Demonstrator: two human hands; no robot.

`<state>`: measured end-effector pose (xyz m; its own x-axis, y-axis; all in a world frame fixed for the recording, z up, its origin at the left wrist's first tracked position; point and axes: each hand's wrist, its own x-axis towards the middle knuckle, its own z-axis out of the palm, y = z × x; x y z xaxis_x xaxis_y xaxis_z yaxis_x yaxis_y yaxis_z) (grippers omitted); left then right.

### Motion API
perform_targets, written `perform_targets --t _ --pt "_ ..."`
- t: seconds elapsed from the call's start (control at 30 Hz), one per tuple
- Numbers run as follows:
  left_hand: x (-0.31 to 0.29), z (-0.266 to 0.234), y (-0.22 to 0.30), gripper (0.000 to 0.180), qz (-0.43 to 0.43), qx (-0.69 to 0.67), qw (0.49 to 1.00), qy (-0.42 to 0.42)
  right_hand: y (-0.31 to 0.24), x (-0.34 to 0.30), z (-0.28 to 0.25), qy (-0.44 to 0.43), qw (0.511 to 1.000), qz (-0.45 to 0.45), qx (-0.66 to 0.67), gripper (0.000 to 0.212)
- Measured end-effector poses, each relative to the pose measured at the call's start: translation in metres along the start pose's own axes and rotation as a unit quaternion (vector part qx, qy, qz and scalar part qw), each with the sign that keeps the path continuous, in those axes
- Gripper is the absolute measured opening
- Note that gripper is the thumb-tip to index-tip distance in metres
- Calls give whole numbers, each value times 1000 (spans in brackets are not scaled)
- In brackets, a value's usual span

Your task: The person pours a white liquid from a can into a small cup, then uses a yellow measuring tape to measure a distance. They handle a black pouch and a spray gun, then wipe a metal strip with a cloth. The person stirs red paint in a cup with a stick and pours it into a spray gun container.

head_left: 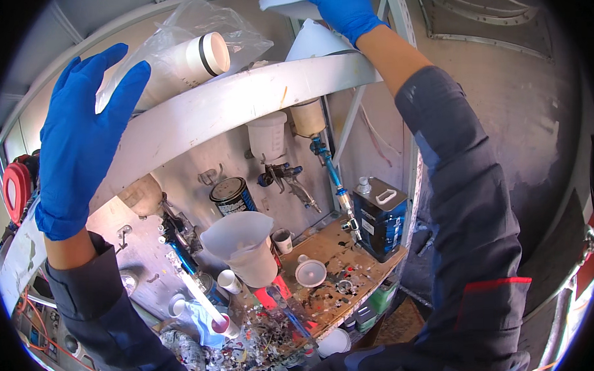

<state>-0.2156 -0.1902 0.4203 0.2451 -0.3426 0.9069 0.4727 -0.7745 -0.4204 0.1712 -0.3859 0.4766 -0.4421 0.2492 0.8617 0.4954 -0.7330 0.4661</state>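
My right hand [346, 11], in a blue glove, pinches the edge of a white paper cone [285, 0] at the top of the view; its fingertips are partly cut off. Just below it, a second white paper cone [316, 41] stands on the white shelf [233, 92]. My left hand [86, 138], also gloved in blue, is raised at the left in front of the shelf, fingers spread and nothing in it. Near its fingers lies a stack of white cups [199, 60] on its side, inside a clear plastic bag [234, 26].
Under the shelf hang spray guns [287, 179] with cups. A paint-stained bench [333, 250] bears a translucent pouring cup [247, 247], a small lid [311, 273], paper cups and a blue-black metal can [380, 218]. A red reel [17, 191] is at the far left.
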Motion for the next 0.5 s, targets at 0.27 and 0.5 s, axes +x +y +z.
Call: perform_targets --t 0.27,0.5 --pt "-3 -2 -3 47 -38 -135 989 -38 -6 -26 -49 -243 937 38 248 31" --pt "-2 0 -15 47 38 -77 995 -57 2 -14 -42 5 799 387 460 44"
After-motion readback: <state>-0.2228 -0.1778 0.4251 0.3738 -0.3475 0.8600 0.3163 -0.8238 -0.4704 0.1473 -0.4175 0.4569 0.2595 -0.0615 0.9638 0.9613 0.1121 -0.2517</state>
